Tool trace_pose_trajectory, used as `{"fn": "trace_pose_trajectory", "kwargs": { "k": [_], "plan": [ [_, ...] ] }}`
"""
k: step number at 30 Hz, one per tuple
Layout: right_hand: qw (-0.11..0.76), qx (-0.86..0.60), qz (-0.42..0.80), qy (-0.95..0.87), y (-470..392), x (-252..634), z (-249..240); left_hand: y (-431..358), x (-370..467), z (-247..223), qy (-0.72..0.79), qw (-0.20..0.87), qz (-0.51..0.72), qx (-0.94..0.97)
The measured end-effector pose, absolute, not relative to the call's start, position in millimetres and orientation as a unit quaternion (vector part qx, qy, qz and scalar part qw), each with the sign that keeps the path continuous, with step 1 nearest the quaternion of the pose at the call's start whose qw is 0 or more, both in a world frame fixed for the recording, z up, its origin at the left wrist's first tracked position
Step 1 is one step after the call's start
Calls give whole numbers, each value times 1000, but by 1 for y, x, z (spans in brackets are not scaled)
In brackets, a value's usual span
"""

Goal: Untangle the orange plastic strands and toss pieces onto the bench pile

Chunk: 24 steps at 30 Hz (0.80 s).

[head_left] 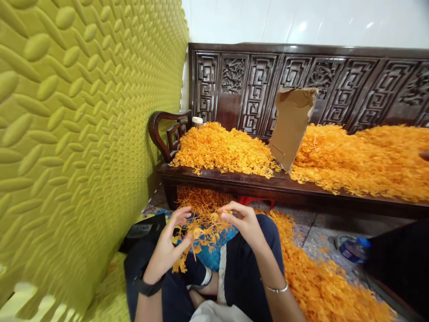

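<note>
Between my two hands hangs a loose tangle of thin, branching orange pieces (204,232), plastic by their look. My left hand (172,241) curves round the tangle's left side, its thumb against the strands and its fingers bent above them. Thumb and forefinger of my right hand (243,221) pinch a small part at the tangle's upper right; the exact piece is too small to make out. Below, a blue bag or sheet (209,258) lies between my knees. More orange strands (201,197) lie just beyond, under the bench.
A dark carved wooden bench (231,175) bears orange heaps (224,150), split by an upright cardboard piece (291,127). A yellow-green textured mat (100,112) stands at left. Orange pieces (308,273) cover the floor at right, near a blue-capped bottle (355,249). Fingertips show at the far right.
</note>
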State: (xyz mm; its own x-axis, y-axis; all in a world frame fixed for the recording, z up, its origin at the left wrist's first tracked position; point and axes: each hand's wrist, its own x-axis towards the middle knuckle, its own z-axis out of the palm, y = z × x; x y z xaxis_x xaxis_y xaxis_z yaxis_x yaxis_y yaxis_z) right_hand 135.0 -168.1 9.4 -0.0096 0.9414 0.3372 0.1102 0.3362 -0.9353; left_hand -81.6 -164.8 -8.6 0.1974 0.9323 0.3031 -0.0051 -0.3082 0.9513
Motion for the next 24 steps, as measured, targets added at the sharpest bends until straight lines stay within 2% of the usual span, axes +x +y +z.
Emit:
{"fn": "trace_pose_trajectory", "kwargs": {
  "k": [3,6,11,18,24],
  "plan": [
    [549,-418,423,-588,-162,129,1,-168,-70,-5,328,488,483,649],
    [550,-427,414,-586,-163,125,-4,-167,-44,-13,360,516,439,642],
    [590,-416,344,-600,-163,126,-2,-157,-15,-36,410,491,442,629],
    [657,-437,398,-467,-146,132,-27,-152,-10,-46,403,423,415,697],
    [709,-439,403,-378,-135,138,-29,-153,20,-47,387,409,468,681]
  ]
}}
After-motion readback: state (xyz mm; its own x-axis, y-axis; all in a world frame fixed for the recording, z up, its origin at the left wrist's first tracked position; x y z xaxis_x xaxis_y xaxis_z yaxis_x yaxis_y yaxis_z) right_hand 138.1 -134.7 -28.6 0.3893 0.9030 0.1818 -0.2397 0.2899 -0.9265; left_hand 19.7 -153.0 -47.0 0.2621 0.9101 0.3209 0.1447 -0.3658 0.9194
